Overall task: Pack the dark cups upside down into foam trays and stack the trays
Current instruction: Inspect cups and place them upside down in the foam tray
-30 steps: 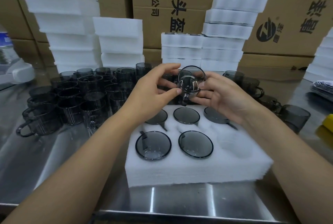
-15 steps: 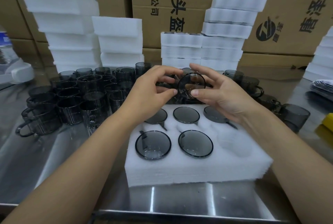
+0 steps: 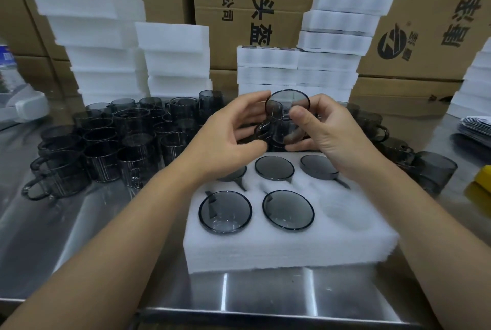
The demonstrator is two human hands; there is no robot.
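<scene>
Here, a dark smoky translucent handled cup (image 3: pixel 285 117) is held in the air, pinched at its sides by the left hand (image 3: pixel 225 141) and right hand (image 3: pixel 326 130), above the white foam tray (image 3: pixel 292 250). Five pockets are filled; seating it base-up in the empty front-right pocket (image 3: pixel 342 210) is judged next

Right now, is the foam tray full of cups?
Not full. Five upside-down cups sit in the tray, but its front right hole is empty, showing only white foam.
</scene>
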